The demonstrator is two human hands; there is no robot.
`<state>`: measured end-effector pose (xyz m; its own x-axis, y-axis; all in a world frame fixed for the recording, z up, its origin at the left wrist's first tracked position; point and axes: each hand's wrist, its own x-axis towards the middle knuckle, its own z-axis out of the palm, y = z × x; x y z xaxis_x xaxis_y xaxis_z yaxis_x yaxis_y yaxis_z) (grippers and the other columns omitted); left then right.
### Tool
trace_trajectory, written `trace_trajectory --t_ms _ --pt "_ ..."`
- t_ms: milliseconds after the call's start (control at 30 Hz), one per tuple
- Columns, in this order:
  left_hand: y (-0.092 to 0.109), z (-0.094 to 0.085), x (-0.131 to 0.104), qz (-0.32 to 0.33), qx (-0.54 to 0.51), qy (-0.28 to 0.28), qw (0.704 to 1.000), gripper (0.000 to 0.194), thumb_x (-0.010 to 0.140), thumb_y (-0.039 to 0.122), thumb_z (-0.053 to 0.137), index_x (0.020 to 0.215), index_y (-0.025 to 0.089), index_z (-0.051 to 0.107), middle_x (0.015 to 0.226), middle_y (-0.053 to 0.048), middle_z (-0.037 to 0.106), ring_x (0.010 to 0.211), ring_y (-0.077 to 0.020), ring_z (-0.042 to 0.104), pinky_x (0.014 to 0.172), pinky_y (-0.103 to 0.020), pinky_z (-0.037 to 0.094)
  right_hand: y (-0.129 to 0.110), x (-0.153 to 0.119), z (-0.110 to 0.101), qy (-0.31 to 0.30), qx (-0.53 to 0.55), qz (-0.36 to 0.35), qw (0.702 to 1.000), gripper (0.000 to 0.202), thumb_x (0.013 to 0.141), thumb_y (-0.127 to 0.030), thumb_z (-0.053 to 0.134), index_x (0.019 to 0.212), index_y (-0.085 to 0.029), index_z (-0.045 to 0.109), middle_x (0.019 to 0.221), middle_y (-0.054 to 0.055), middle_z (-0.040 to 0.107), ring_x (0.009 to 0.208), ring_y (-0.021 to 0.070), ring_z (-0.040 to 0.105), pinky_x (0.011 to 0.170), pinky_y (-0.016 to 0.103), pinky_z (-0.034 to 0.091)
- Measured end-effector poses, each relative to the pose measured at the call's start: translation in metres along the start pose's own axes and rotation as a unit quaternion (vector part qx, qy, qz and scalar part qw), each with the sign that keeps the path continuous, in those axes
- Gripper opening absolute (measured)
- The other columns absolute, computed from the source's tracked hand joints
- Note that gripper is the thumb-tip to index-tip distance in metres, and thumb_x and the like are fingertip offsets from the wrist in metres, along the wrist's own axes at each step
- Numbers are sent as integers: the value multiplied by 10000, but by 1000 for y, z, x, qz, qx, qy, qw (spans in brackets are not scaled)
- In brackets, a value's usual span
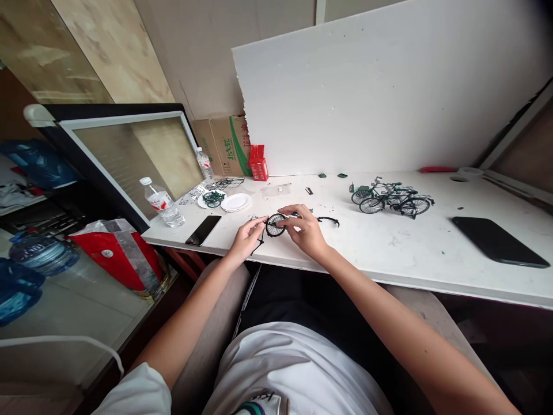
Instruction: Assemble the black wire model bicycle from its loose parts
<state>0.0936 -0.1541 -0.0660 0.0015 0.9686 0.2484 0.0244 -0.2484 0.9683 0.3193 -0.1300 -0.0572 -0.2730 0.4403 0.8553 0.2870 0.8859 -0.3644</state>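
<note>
A small black spoked wheel of a model bicycle is held up between my two hands, just above the white table's front edge. My left hand is closed at the wheel's left side, its thumb and fingertips pinching. A thin black bicycle part sticks out below those fingers; where it joins is hidden. My right hand grips the wheel from the right, with thumb and fingers bent over its rim and hub. Just right of that hand, a curved black piece lies on the table.
Assembled model bicycles stand at the right, near a black phone or tablet. To the left are a phone, a water bottle, a white plate and green parts. A red box stands behind.
</note>
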Motion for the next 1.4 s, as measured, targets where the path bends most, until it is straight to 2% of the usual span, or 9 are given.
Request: trace_trajectory --t_ms 133,333,533,733,867,967,1067,1267,1400 --pt "3 4 -3 5 2 3 1000 591 868 502 839 1349 168 757 921 -66 773 737 -165 663 805 -320 551 -1 -3 4 -1 32 54 998 344 950 -82 554 948 -273 840 1190 101 699 1102 249 707 846 405 614" --pt "0 6 -5 -9 -36 32 999 588 796 433 919 1295 154 779 1054 -117 817 899 -217 738 938 -376 569 -2 -3 7 -34 79 106 991 469 815 -35 539 1096 -252 845 1223 103 745 1126 258 722 715 315 602" --pt "-1 6 -3 22 -27 58 998 429 776 431 925 1086 149 831 1081 -139 819 931 -242 745 923 -386 572 2 -2 8 -83 176 163 967 552 820 -97 554 1299 -234 791 1341 126 735 1234 304 714 933 424 633" --pt "-6 2 -1 56 29 55 997 382 855 461 845 1079 151 831 939 -106 802 748 -195 692 782 -347 548 2 -1 5 -135 240 228 934 476 872 -173 612 1307 -250 789 1454 87 721 1372 310 667 1181 500 523" --pt "-8 1 -1 56 49 53 996 338 875 424 828 1086 160 826 1020 -124 808 816 -214 715 827 -353 554 2 -4 12 -158 289 272 904 420 957 -286 645 1361 -238 747 1401 102 751 1220 283 755 1126 492 572" --pt "-11 0 -2 61 60 48 995 280 855 363 855 1064 179 831 1113 -137 807 1042 -270 735 974 -374 540 5 -9 22 -129 323 283 894 530 914 -286 742 1433 -225 655 1385 139 749 1224 274 756 1036 451 630" --pt "-13 0 -2 60 84 40 994 256 868 334 837 1084 195 830 1152 -135 804 1120 -292 724 1025 -390 523 11 -14 29 -103 329 297 891 613 877 -270 791 1455 -229 592 1318 149 770 1221 267 759 998 434 649" --pt "-7 -1 -6 75 149 -26 986 285 927 329 757 1180 215 818 1206 -122 795 1094 -293 711 993 -382 527 22 -17 28 -110 314 357 873 414 823 -320 877 1177 -196 704 1014 98 821 907 234 811 877 408 680" --pt "2 -3 -11 121 177 -65 975 347 889 324 798 1230 254 807 1240 -122 775 1200 -330 662 1120 -425 476 28 -17 26 -107 312 373 867 377 786 -394 914 1056 -184 757 942 81 817 862 234 799 871 415 676"
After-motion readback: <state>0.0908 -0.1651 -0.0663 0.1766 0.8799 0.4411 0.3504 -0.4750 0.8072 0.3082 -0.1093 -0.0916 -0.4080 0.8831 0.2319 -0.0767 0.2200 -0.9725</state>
